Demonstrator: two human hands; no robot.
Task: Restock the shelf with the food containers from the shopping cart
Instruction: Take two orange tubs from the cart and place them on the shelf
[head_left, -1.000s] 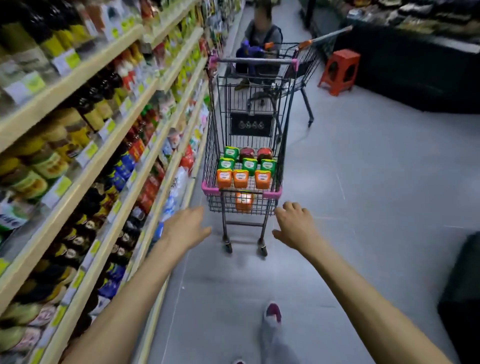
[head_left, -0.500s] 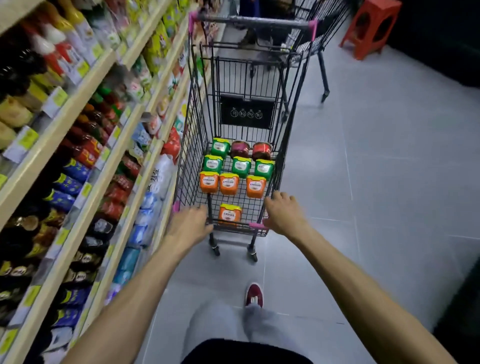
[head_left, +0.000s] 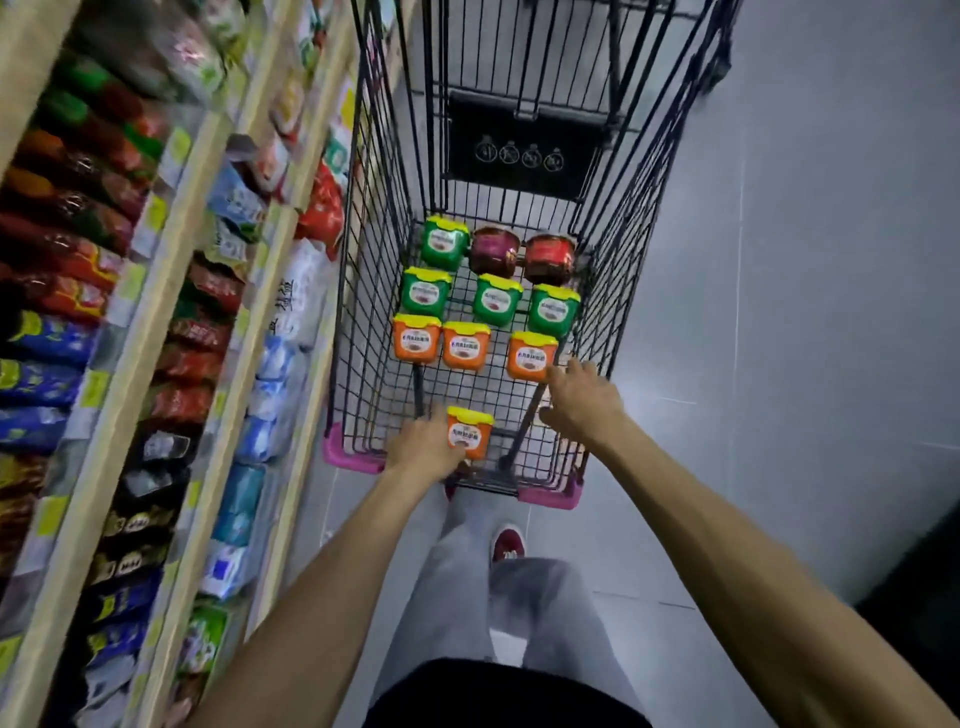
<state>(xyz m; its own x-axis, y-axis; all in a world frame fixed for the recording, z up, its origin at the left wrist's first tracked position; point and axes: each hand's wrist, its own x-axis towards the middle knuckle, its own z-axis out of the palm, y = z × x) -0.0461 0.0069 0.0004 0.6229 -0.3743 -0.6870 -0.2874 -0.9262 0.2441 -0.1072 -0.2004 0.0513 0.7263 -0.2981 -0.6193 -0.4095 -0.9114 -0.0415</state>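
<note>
The black wire shopping cart (head_left: 623, 260) with pink corner bumpers stands right in front of me. On its floor sit several yellow-lidded food containers: green ones (head_left: 497, 300), orange ones (head_left: 466, 345) and two dark red round tubs (head_left: 549, 257). My left hand (head_left: 423, 451) is inside the near end of the cart and grips the nearest orange container (head_left: 471, 432) from its left side, thumb against its front. My right hand (head_left: 582, 402) reaches over the cart's right side with fingers spread, its fingertips at the corner of the right orange container (head_left: 531, 356).
The store shelf (head_left: 171, 332) runs along the left, packed with bags and packets behind yellow price tags. Grey tiled floor (head_left: 805, 312) lies to the right of the cart. My legs and a red shoe (head_left: 508, 543) are below the cart's near end.
I have stepped up to the cart and look down into it. Both hands moved forward from outside the near end into the basket; the left now holds the nearest orange container.
</note>
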